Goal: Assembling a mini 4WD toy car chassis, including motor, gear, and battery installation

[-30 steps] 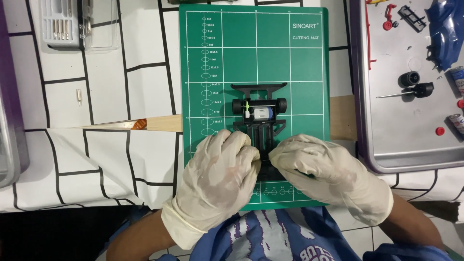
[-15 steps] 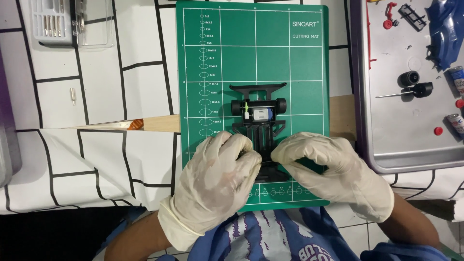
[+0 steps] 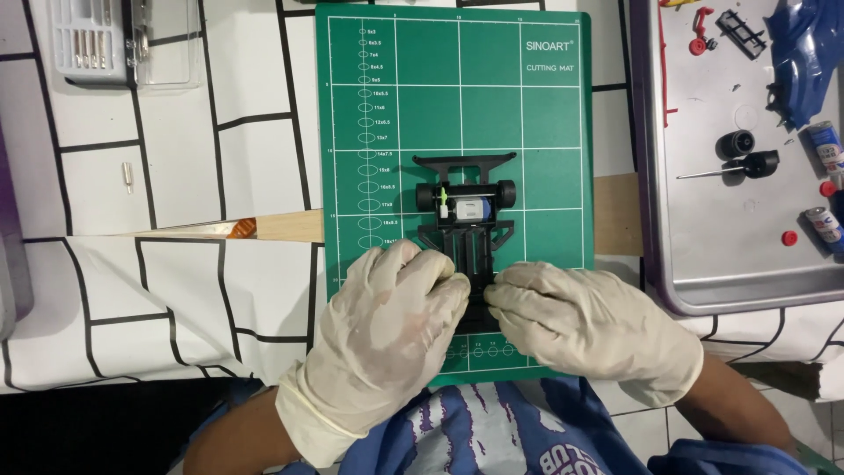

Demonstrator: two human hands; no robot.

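— Green cutting mat [image 3: 527,114] lies at the middle of the surface, toward its near edge. What is on it?

— One black toy-car chassis [image 3: 464,215], lengthwise on the mat. Its far end carries a bumper bar, two black wheels on an axle and a small silver motor [image 3: 472,209] between them. That end looks assembled.

— And the near end?

— Hidden. The gloved left hand [image 3: 387,330] and gloved right hand [image 3: 587,321] both cover it; fingertips meet on the chassis from either side. The grip of each hand looks closed on the near end of the frame, though what the fingertips pinch beneath cannot be told.

— What remains undone, in your judgement?

— A good deal. The metal tray [image 3: 703,273] at the right edge holds loose parts — a black wheel [image 3: 735,143], a second wheel on an axle pin [image 3: 754,164], a blue body shell [image 3: 804,53], two small batteries, red pieces. No body is on the chassis and no batteries are in it, as far as is visible.

— Anything else?

— A clear tool case [image 3: 123,44] at the far left corner, untouched.
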